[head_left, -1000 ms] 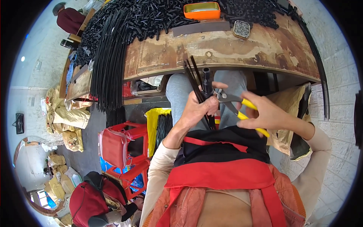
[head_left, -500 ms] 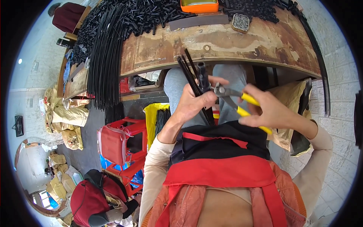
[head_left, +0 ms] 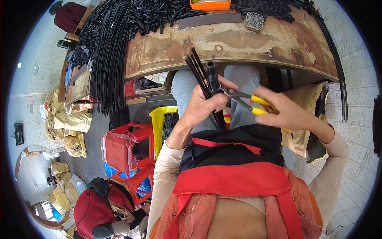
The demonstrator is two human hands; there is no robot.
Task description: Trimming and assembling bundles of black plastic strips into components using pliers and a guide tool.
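My left hand (head_left: 202, 106) is closed round several thin black rods (head_left: 196, 71) and a black tubular fitting (head_left: 213, 79), held above my lap. The fitting stands nearly upright with its open end up. In my right hand (head_left: 280, 107) are pliers (head_left: 258, 104) with yellow handles and grey metal jaws, fingers wrapped round the handles. The jaws reach the lower part of the fitting beside my left thumb. What lies between the jaws is too small to make out. The rods' lower ends come out beneath my left hand.
Ahead is a worn wooden table (head_left: 238, 44) with a heap of black tube pieces (head_left: 147, 18), a bundle of long black rods (head_left: 109, 67), an orange box (head_left: 211, 4) and a small tin of metal bits (head_left: 254, 22). Red plastic stools (head_left: 137, 139) stand at the left, a person (head_left: 104, 211) behind them.
The pliers' handles have come closer together as my right hand closed on them. Their jaws stay by the fitting, and my left hand has barely moved.
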